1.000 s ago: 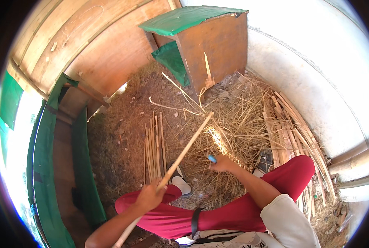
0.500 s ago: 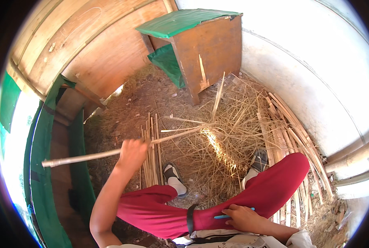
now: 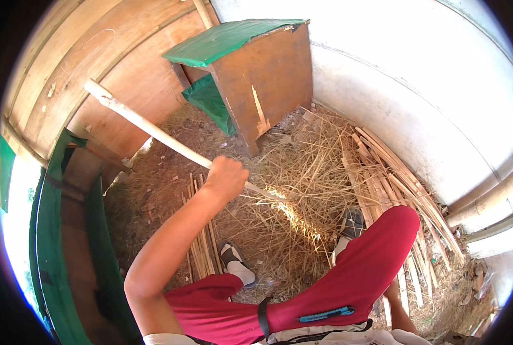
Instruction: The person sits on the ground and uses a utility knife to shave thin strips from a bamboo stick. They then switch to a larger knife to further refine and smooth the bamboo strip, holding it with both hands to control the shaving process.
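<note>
My left hand [image 3: 226, 177] is closed around a long pale bamboo strip [image 3: 153, 131]. One end points up toward the far left; the other slants down to the pile of shavings [image 3: 314, 172] on the ground. My right hand [image 3: 392, 292] reaches down beside my bent right knee, near the bamboo strips [image 3: 409, 279] lying there. The leg covers most of that hand, so its fingers are hidden. A blue utility knife [image 3: 326, 314] rests on my right thigh with no hand on it.
A brown wooden cabinet [image 3: 268, 86] with a green top stands ahead, against the white wall [image 3: 394, 86]. More thin strips [image 3: 202, 247] lie left of my left foot. A green-covered shelf [image 3: 58, 230] stands along the left side.
My left hand has swung the bamboo strip's upper end upward and away. My right hand has left the utility knife on the thigh and moved right, down past the knee.
</note>
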A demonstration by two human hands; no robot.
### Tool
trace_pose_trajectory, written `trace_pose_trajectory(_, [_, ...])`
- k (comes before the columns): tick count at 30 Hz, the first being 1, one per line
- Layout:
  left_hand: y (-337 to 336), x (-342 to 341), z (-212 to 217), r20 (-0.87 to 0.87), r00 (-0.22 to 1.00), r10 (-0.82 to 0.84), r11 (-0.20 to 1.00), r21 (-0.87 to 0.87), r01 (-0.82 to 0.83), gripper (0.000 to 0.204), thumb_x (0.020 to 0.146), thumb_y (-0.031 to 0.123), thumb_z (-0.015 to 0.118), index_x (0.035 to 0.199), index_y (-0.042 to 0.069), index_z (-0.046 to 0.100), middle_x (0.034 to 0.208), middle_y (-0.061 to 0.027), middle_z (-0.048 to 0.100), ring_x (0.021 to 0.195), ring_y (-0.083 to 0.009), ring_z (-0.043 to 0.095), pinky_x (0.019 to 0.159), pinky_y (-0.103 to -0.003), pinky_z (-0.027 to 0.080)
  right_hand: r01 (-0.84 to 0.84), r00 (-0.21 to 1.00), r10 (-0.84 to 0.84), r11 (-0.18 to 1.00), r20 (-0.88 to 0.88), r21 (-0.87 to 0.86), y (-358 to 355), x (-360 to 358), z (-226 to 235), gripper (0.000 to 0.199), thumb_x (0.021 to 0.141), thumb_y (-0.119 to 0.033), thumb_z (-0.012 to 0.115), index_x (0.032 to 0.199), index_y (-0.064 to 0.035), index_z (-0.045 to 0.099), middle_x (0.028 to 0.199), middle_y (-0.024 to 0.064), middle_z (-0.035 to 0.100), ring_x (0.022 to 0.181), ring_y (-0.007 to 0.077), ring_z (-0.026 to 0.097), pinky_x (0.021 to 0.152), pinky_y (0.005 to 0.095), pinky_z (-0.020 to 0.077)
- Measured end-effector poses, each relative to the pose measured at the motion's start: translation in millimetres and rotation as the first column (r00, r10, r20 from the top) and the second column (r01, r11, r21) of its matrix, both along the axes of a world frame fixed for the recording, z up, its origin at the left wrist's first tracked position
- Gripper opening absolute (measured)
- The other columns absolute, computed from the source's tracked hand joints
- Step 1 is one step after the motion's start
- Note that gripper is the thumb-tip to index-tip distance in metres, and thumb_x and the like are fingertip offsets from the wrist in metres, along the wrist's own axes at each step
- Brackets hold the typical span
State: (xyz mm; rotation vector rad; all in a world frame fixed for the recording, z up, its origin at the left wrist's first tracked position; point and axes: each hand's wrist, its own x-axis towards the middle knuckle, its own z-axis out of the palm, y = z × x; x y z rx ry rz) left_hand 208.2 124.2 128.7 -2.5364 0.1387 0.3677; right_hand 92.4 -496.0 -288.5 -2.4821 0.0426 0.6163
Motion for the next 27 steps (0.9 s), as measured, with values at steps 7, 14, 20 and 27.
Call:
trace_pose_trajectory(7, [-5.2,38.9,-23.6,0.055,0.996,-0.066,0.998,0.008,0.065,0.011,0.080,0.017,0.068,0.071,0.014,0.073,0.071,-0.0052,0.070,0.071,-0.0224,0.071,0.059,-0.036,0.047,-0.344,0.918,0.273,0.909,-0.287,-0.237,43.6,-60.4,5.6,0.047,0.095,-0.033,0.050,0.119,0.0062,0.057,0.112,0.0302,0.062,0.107,0.0427,0.061,0.088,0.0466,0.0512])
trace_pose_trajectory(14, [-31.8,64.2,-28.8,0.029,0.993,-0.114,0.987,0.115,0.109,0.006,0.080,0.018,0.070,0.077,0.016,0.075,0.076,-0.0025,0.071,0.076,-0.0213,0.071,0.066,-0.039,0.049,-0.316,0.930,0.239,0.908,-0.281,-0.276,43.2,-63.1,16.1,0.046,0.095,-0.032,0.050,0.119,0.0066,0.057,0.112,0.0303,0.061,0.106,0.0432,0.061,0.088,0.0467,0.0513])
trace_pose_trajectory(20, [-39.2,69.6,-6.3,-0.100,0.988,-0.122,0.944,0.296,0.146,0.009,0.084,0.016,0.070,0.091,0.016,0.075,0.081,-0.0015,0.072,0.079,-0.0213,0.070,0.071,-0.044,0.050,-0.311,0.931,0.228,0.905,-0.285,-0.292,39.7,-66.8,20.5,0.046,0.095,-0.032,0.050,0.120,0.0069,0.056,0.113,0.0305,0.061,0.106,0.0436,0.060,0.088,0.0467,0.0514])
trace_pose_trajectory(27, [-46.8,65.8,42.6,-0.052,0.993,-0.108,0.916,0.382,0.120,0.010,0.086,0.018,0.069,0.093,0.019,0.075,0.082,0.0004,0.072,0.080,-0.0192,0.069,0.089,-0.044,0.042,-0.294,0.937,0.208,0.904,-0.281,-0.310,34.3,-71.3,21.7,0.046,0.095,-0.031,0.050,0.121,0.0072,0.055,0.113,0.0306,0.061,0.105,0.0441,0.060,0.088,0.0467,0.0515])
